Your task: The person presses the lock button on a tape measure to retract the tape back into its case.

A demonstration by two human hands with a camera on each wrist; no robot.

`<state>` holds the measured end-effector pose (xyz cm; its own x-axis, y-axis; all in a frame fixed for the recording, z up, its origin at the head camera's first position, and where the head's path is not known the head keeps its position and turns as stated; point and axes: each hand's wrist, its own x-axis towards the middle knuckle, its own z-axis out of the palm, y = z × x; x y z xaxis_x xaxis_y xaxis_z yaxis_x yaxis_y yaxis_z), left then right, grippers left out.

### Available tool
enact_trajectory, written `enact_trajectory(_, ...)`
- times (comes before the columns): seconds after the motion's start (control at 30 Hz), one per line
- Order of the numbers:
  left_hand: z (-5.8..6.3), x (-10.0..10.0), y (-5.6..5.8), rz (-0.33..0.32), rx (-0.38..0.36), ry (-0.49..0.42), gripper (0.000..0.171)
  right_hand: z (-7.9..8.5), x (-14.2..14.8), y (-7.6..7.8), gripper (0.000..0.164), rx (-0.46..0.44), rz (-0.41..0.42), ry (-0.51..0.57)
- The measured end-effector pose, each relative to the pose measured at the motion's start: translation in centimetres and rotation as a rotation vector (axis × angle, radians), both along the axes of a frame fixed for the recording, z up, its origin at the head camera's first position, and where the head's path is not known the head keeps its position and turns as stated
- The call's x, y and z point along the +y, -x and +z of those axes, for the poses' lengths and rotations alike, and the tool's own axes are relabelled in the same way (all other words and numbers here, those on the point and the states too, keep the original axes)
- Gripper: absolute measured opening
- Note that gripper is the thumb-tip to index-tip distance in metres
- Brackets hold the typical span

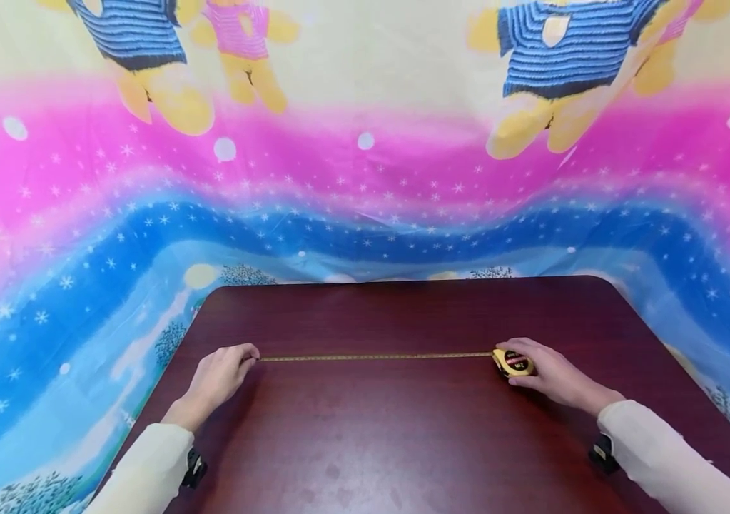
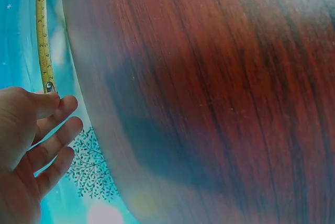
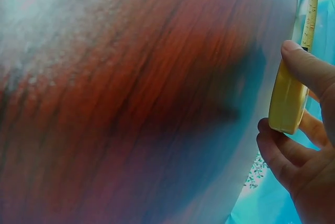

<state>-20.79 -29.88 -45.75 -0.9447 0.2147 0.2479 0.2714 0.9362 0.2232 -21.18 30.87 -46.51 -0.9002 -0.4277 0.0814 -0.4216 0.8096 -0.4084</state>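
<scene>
Over the left side of a dark reddish-brown table [image 1: 365,435], a person's left hand [image 1: 220,378] pinches the metal-tipped end of a yellow tape blade [image 1: 371,357] between thumb and forefinger; its other fingers are loosely bent and hold nothing. The blade runs out straight across the middle of the table, seemingly a little above the surface. Over the table's right side it enters the yellow tape measure [image 1: 514,363], whose case is grasped by the right hand [image 1: 560,378], thumb on one side and fingers on the other.

To do this well, the left pinch should probably sit right at the tip, leaving the markings uncovered. A gentle, even pull would stop the blade sagging or slipping, with both ends at one height over the table and the case's mouth free of fingers.

The table shows wood grain, rounded far corners and a soft glare towards its near edge. Pale sleeves [image 1: 146,467] reach in over its near left and near right, each with a small dark device [image 1: 194,468] at the wrist. Behind the table and along both sides hangs a printed cloth [image 1: 365,171]: blue with white snowflakes, pink higher up, then yellow bear-like figures in striped tops.
</scene>
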Motion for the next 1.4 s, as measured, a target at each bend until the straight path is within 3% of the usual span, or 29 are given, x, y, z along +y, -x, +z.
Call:
enact_trajectory(0.43,-0.5,-0.1,-0.4,0.017,-0.005,0.007,0.008,0.4,-0.4,0.4,0.064,-0.002,0.01,0.01)
enact_trajectory(0.77,-0.4,0.0,-0.4,0.0,0.015,0.002,0.007,0.5,-0.7,0.3,0.062,0.01,0.014,0.013)
enact_trajectory(1.1,-0.4,0.4,-0.3,-0.024,0.018,0.008,0.006,-0.6,-0.7,0.2,0.063,0.021,0.008,-0.002)
enact_trajectory(1.4,-0.3,0.1,-0.4,-0.023,0.021,0.013,0.006,-0.1,-1.5,0.5,0.061,0.03,0.023,0.006)
